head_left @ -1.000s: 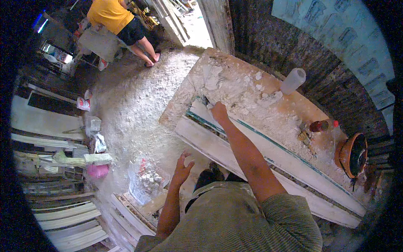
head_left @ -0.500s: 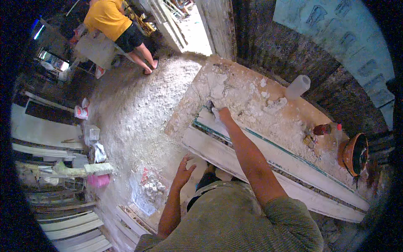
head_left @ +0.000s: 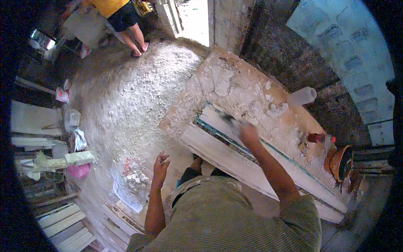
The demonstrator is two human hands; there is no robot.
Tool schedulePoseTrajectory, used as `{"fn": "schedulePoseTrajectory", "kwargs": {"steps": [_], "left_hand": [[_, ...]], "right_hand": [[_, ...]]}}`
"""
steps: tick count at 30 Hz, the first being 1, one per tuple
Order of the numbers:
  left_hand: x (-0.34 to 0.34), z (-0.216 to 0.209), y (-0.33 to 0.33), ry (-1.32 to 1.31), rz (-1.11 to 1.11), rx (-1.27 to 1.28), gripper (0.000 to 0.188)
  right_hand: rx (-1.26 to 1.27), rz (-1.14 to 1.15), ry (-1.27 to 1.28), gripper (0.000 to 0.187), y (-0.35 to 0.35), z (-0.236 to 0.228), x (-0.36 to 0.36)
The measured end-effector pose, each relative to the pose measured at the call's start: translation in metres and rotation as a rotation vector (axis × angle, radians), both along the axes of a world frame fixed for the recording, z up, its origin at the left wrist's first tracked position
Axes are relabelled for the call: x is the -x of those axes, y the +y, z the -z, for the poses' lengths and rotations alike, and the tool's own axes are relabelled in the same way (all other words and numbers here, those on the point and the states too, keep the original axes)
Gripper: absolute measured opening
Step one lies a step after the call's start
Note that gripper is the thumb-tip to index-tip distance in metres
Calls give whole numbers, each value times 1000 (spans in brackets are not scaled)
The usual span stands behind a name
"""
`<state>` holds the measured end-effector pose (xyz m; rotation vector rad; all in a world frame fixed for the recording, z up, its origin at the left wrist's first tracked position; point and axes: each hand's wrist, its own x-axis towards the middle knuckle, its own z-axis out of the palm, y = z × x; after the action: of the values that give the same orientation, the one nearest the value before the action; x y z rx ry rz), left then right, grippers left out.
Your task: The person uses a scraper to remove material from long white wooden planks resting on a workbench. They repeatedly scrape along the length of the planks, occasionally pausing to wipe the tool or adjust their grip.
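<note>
My right hand (head_left: 249, 135) is closed and smeared by motion, over the far one of two long white moulding strips. A dark-ended tool (head_left: 228, 119), which looks like a brush, extends from it to the far strip's (head_left: 215, 119) left part. Its handle is hidden in my fingers. Green edging runs along that strip. The near strip (head_left: 222, 156) lies alongside, with a dark gap between them. My left hand (head_left: 160, 167) hangs in the air left of the strips, fingers apart and slightly bent, with nothing in it.
A plaster-caked board (head_left: 184, 105) lies under the strips. On it stand a translucent plastic container (head_left: 303, 96), a red bottle (head_left: 315, 137) and an orange bucket (head_left: 338, 164). A plastic sheet with white lumps (head_left: 136, 185) is on the floor. Another person (head_left: 121, 19) stands at the far left.
My right hand has moved right and nearer along the far strip with the brush-like tool. My left hand has shifted left. The whole view has shifted slightly.
</note>
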<state>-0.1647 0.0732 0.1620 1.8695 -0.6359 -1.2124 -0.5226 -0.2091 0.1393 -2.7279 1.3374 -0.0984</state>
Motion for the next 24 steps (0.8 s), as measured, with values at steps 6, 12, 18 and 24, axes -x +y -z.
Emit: {"fn": "schedulePoseTrajectory", "kwargs": {"steps": [6,12,18,24], "left_hand": [[-1,-24,-32,-161,196,57,56],[-1,-21,-22,-80,40,87,56],[24,-3,-28,-103,191,86,43],[43,-10,-47,-73,224,107,47]], "right_hand": [[-212,9,-56,29,-54,-18,-103],[-184,252,-30,31,-25,-46,-40],[-189,145,-105,37,-46,-19,-78],[-365,48,-246,38,20,-36,39]]}}
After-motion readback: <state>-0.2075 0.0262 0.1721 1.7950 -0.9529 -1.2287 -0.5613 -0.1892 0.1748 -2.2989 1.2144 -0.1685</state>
